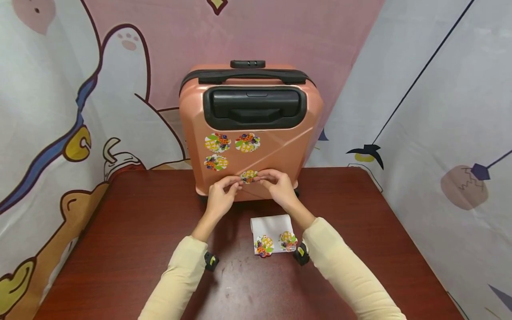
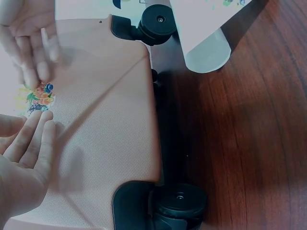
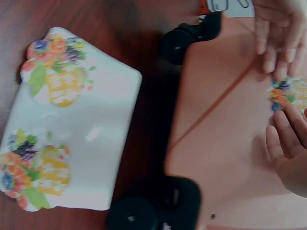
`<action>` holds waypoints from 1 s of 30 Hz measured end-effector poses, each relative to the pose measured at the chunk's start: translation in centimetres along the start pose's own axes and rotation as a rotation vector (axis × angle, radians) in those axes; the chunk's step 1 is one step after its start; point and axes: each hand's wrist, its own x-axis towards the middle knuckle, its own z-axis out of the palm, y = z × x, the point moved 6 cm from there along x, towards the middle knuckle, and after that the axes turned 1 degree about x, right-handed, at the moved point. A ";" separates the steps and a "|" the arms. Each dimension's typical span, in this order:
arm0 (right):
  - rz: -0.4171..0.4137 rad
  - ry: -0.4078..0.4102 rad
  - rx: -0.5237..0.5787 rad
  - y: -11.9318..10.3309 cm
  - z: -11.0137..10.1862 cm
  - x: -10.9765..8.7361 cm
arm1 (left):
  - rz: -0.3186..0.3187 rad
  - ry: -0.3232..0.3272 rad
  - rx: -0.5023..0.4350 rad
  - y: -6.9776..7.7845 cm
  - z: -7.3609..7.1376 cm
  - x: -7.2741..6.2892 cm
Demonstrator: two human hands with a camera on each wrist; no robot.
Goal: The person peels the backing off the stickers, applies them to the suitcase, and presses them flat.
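Observation:
An oval fruit-and-flower sticker (image 1: 249,177) lies low on the front of a pink suitcase (image 1: 276,153). The left hand (image 1: 221,195) pinches its left edge between thumb and fingers, while the right hand (image 1: 280,189) does the same at the right edge. In the left wrist view, colourful print on the sticker (image 2: 42,98) shows between the fingertips of both hands. Three similar stickers are on the case above: an upper left one (image 1: 218,142), an upper right one (image 1: 247,142) and a lower left one (image 1: 216,162).
A white backing sheet (image 1: 272,224) with two stickers and a curled edge lies on the brown table (image 1: 152,249), close below the right hand. Black wheels (image 2: 180,199) stick out at the case's base. Printed cloth (image 1: 420,111) hangs behind and beside the table.

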 end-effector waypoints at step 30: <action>0.161 -0.096 -0.036 4.4 -1.2 -2.3 | -0.048 -0.121 0.078 -1.2 0.8 -1.4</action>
